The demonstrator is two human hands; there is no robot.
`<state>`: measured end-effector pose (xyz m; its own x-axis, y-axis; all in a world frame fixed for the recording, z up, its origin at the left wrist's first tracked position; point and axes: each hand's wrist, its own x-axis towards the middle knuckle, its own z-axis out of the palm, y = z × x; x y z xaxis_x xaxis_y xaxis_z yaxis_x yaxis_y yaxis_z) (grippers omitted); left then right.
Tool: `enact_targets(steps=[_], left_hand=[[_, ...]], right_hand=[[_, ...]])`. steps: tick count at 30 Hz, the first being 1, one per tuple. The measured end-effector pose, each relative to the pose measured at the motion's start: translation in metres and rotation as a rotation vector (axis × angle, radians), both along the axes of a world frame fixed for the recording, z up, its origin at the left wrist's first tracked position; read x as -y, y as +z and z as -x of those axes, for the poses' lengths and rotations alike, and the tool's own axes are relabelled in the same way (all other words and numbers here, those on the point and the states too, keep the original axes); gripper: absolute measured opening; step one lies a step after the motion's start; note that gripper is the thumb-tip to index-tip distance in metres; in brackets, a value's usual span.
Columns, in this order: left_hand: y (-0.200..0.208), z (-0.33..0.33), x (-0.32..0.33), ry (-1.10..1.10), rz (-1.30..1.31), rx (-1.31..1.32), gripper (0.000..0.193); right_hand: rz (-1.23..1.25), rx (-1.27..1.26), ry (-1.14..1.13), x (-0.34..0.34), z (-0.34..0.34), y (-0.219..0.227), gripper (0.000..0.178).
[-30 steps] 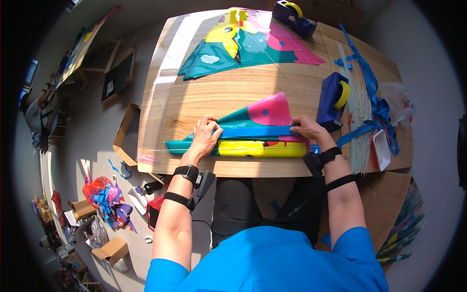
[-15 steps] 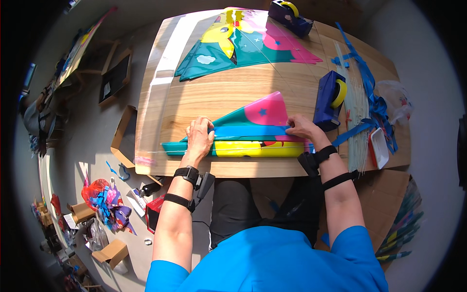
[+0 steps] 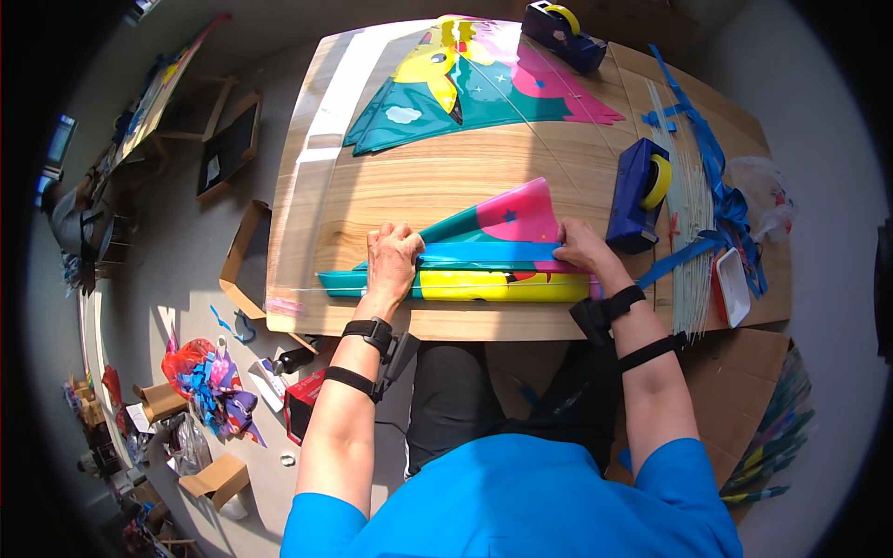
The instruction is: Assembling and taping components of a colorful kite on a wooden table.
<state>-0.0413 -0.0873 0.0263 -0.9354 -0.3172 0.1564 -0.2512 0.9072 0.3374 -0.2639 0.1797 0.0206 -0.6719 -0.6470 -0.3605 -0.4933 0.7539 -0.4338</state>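
Note:
A folded kite [image 3: 502, 286] of thin printed sheet, yellow, green and pink, lies along the table's near edge with a thin pale rod across it. Its pink and green corner [image 3: 517, 212] sticks out on the far side. Lengthwise over it runs a flat blue strip [image 3: 488, 252]. My left hand [image 3: 394, 262] is closed on the strip's left part, fingers curled and pressing against the folded kite. At the other end, my right hand [image 3: 583, 245] pinches the strip between thumb and fingers.
Flat kites [image 3: 428, 112] are stacked at the table's far side. Two blue tape dispensers [image 3: 637, 200] [image 3: 565, 39] stand right of the work. Thin rods [image 3: 688, 205], blue ribbon [image 3: 735, 209] and a red-and-white tray [image 3: 733, 288] lie farther right. Cardboard boxes [image 3: 246, 260] sit left of the table.
My left fingers have curled in more tightly, and that hand has shifted slightly right along the blue strip. My right hand keeps its pinch at about the same place.

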Motion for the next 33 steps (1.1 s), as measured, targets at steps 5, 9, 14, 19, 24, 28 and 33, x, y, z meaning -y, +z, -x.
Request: enact_targets(steps=[5,9,14,19,24,28,33], left_hand=[[-0.011,-0.003,0.001,-0.138,0.138,-0.055,0.008],[-0.007,-0.006,0.0,-0.222,0.195,-0.04,0.006],[-0.005,-0.015,-0.001,-0.301,0.249,-0.048,0.009],[0.006,-0.022,-0.004,-0.324,0.255,0.037,0.031],[0.022,-0.029,-0.014,-0.345,0.233,0.168,0.067],[0.029,-0.035,-0.014,-0.402,0.307,0.237,0.085],[0.029,-0.035,-0.014,-0.449,0.336,0.362,0.075]], right_hand=[[-0.183,-0.281,-0.187,0.003,-0.019,0.013,0.036],[-0.003,-0.32,-0.283,-0.026,-0.023,0.01,0.032],[0.241,-0.625,-0.125,-0.032,-0.074,0.037,0.017],[0.325,-0.645,0.27,-0.022,-0.103,-0.003,0.049],[0.283,-0.529,0.341,-0.038,-0.093,-0.018,0.077],[0.165,-0.469,0.481,-0.041,-0.09,0.008,0.09],[0.123,-0.48,0.522,-0.036,-0.092,0.008,0.079]])
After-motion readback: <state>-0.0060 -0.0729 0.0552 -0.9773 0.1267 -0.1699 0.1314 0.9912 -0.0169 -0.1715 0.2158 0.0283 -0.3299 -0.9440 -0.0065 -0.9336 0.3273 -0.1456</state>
